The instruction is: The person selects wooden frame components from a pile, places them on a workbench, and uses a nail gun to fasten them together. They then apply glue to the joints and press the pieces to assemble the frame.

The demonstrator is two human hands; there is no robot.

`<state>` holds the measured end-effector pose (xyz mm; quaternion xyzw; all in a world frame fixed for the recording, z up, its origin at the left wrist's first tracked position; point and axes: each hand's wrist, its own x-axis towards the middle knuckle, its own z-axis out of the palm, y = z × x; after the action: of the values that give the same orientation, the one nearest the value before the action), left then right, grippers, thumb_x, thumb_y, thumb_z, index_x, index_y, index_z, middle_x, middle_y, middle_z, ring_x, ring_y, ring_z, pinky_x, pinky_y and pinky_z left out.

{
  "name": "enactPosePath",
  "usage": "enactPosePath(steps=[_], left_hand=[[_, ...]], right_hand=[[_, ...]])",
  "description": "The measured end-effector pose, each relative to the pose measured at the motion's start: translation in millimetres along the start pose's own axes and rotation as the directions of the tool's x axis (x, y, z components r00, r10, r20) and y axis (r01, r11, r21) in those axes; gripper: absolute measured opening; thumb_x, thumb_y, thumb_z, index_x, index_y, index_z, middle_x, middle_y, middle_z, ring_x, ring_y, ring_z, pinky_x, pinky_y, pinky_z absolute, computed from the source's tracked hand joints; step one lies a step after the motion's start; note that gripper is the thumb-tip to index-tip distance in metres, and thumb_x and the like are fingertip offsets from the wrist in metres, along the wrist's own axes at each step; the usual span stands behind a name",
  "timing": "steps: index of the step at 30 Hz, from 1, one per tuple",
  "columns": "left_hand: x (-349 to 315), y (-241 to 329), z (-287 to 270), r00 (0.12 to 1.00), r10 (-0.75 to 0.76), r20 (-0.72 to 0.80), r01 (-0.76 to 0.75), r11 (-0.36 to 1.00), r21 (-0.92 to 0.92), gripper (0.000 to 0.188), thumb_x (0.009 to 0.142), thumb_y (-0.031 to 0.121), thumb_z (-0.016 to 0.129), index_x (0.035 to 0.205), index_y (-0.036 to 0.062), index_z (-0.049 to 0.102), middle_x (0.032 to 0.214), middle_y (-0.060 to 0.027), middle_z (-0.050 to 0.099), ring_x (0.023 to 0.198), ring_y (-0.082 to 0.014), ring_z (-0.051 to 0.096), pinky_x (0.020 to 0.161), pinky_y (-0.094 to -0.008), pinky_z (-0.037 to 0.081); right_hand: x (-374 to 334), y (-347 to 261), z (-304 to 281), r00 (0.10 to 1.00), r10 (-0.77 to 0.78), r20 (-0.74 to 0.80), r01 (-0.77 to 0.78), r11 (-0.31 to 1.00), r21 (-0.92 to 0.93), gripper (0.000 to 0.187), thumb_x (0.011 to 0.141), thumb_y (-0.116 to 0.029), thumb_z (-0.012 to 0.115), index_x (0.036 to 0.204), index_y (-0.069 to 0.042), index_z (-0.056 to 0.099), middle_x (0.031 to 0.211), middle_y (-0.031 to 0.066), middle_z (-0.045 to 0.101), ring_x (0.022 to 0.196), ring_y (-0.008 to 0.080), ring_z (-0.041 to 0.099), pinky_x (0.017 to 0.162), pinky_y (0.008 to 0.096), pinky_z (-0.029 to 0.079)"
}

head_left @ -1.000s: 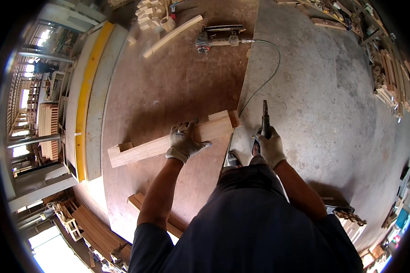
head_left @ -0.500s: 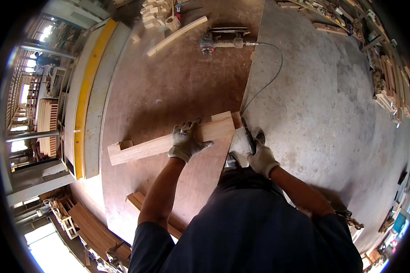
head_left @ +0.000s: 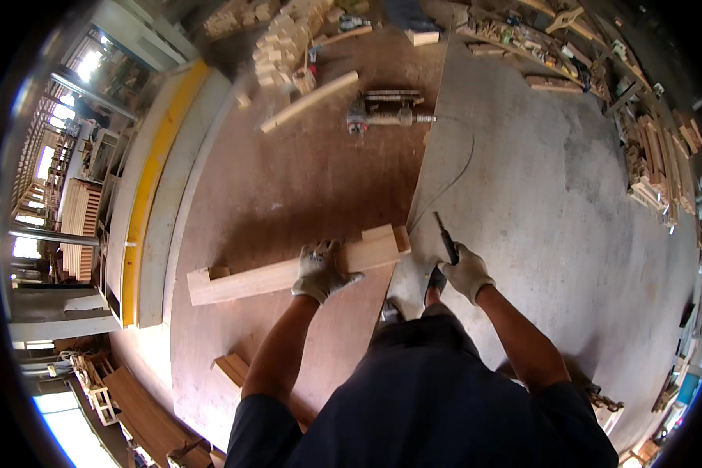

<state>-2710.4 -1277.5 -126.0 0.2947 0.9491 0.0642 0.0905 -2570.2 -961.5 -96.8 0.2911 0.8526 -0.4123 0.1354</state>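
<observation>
Both my hands wear pale work gloves. My left hand rests on a long light wooden beam, its fingers curled over the far edge and its thumb stretched along the near side. Small wood blocks sit against the beam at both ends, one block at the right. In my right hand is a slim dark tool, its narrow tip pointing up and away; its exact kind is not clear. The tool is apart from the beam, to the right of its end.
A pneumatic nailer lies on the brown tabletop, its thin hose curving toward the beam. A loose wood strip and stacked blocks lie beyond. A yellow-edged machine stands left; lumber piles lie right.
My right hand has moved right and slightly up, carrying the dark tool away from the beam's end. My left hand stays on the beam. The head view has tilted, showing more at the far side.
</observation>
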Motion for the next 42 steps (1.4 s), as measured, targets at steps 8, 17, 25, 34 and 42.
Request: enactPosePath(steps=[8,17,25,34,42], left_hand=[[-5,2,-8,1.0,-0.011,-0.013,0.011,0.999,-0.037,0.093,0.063,0.065,0.085,0.138,0.016,0.058,0.131,-0.0132,0.065,0.125,-0.0332,0.057,0.106,-0.0492,0.041],[9,8,5,0.997,0.047,-0.057,-0.05,0.997,-0.051,0.092,0.061,0.069,0.085,0.132,0.0142,0.063,0.125,-0.011,0.068,0.121,-0.0309,0.061,0.108,-0.0458,0.04],[23,2,-22,0.997,-0.026,-0.066,0.018,0.993,-0.115,0.097,0.056,0.071,0.088,0.13,0.0141,0.062,0.13,-0.0131,0.065,0.125,-0.0343,0.058,0.105,-0.0485,0.041],[8,30,19,0.943,-0.215,-0.256,0.257,0.956,0.144,0.117,0.058,0.053,0.092,0.151,0.0019,0.041,0.154,-0.0241,0.041,0.146,-0.0424,0.033,0.122,-0.0553,0.022],[6,201,98,0.808,-0.545,-0.224,0.527,0.838,-0.137,0.133,0.068,0.047,0.087,0.161,-0.0074,0.008,0.168,-0.0314,0.01,0.156,-0.0495,0.008,0.127,-0.0569,0.011]], right_hand=[[102,-112,4,0.819,-0.57,0.072,0.548,0.737,-0.395,0.056,0.08,-0.029,0.077,0.125,-0.001,0.059,0.121,0.0244,0.065,0.119,0.0401,0.06,0.104,0.047,0.046],[70,134,45,0.95,-0.302,-0.073,0.262,0.906,-0.333,0.058,0.096,-0.046,0.06,0.129,0.002,0.062,0.126,0.0265,0.066,0.122,0.0443,0.059,0.105,0.0512,0.046],[-87,456,81,0.792,0.486,0.369,-0.442,0.874,-0.202,0.047,0.097,-0.049,0.063,0.105,-0.005,0.075,0.084,0.01,0.075,0.07,0.0237,0.07,0.065,0.0409,0.054],[-35,448,-26,0.756,-0.072,0.651,0.495,0.713,-0.496,0.025,0.096,-0.03,0.068,0.092,-0.006,0.076,0.084,0.012,0.075,0.072,0.0273,0.074,0.061,0.0425,0.057],[156,504,-176,0.931,0.196,0.309,-0.103,0.951,-0.292,0.03,0.101,-0.031,0.063,0.083,-0.008,0.073,0.068,0.0091,0.069,0.06,0.0197,0.068,0.054,0.0362,0.054]])
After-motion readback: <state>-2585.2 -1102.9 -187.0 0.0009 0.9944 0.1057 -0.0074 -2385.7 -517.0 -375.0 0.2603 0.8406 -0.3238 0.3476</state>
